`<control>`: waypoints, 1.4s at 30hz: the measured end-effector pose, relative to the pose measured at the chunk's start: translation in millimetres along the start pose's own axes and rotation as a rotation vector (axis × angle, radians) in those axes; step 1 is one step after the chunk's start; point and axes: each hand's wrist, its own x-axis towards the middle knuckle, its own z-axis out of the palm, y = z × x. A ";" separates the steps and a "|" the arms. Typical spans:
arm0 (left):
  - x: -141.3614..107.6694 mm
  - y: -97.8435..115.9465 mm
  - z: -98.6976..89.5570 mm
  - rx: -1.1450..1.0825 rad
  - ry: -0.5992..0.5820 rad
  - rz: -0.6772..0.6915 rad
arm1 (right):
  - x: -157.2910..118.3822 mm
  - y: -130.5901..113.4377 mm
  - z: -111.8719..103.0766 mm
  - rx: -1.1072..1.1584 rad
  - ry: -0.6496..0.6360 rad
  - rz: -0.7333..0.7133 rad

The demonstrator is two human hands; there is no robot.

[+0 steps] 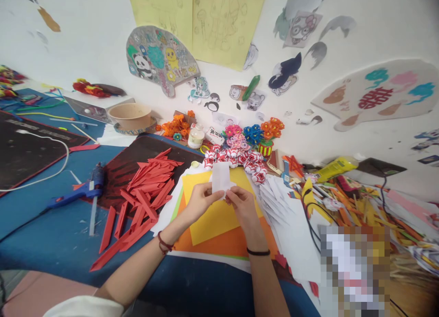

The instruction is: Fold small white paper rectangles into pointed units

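A small white paper piece (pixel 221 176) is held upright between my two hands, above a yellow sheet (pixel 214 218) that lies on an orange sheet (pixel 185 241). My left hand (pixel 202 199) pinches its lower left edge between thumb and fingers. At the lower right corner, my right hand (pixel 243 205) grips the same paper with its fingertips. Red and white folded paper pieces (pixel 236 159) lie just behind the paper. To the right of my right hand is a pile of white paper strips (pixel 276 200).
Folded red paper strips (pixel 147 191) are heaped on the left, beside a blue glue gun (pixel 92 186). Behind stand a beige bowl (pixel 130 116), a small bottle (pixel 195 137) and colourful flowers (pixel 254 135). Cables and paper scraps (pixel 363 207) cover the right side.
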 end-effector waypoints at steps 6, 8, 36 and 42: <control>0.5 0.8 0.0 -0.058 -0.020 -0.008 | -0.2 -1.8 2.4 -0.028 0.014 -0.035; 1.4 -0.3 -0.8 -0.075 -0.007 -0.011 | -0.7 -1.2 3.1 -0.044 0.000 -0.050; 3.4 -3.9 -3.0 -0.115 -0.090 -0.051 | -2.8 -9.3 -10.5 -0.241 -0.100 -0.079; 3.4 -5.1 -3.1 -0.112 -0.097 -0.055 | -1.9 -9.9 -10.3 -0.251 -0.078 -0.094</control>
